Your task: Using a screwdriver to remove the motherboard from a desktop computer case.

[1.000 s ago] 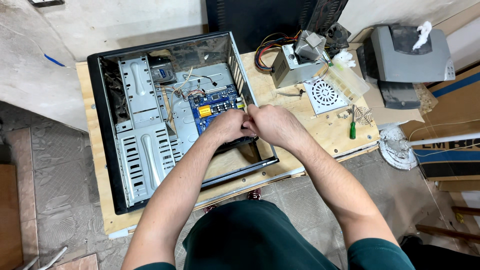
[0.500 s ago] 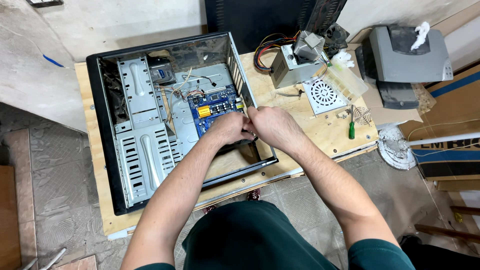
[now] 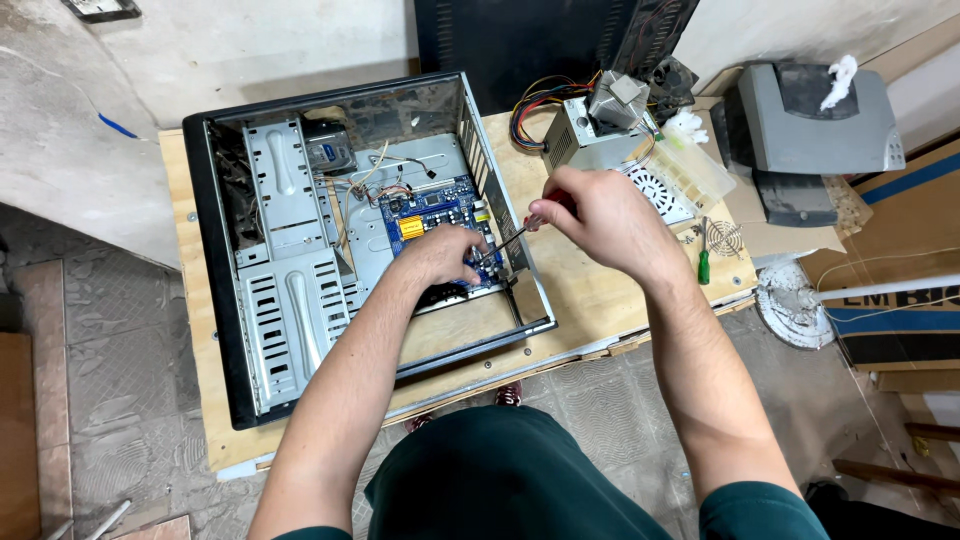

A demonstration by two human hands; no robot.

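fingers of the right hand (image 3: 600,215) close around one red-handled screwdriver (image 3: 520,235), its thin stiff shaft slanting down to the left hand (image 3: 440,255), whose curled fingers press on one blue motherboard (image 3: 435,215) inside one open computer case (image 3: 300,250); the board looks light but fragile, best held by its edges.

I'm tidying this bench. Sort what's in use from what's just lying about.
In use:
left hand on the blue circuit board
right hand holding a screwdriver
open computer case

Lying about:
power supply with coloured wires
green-handled screwdriver
white fan grille
grey printer
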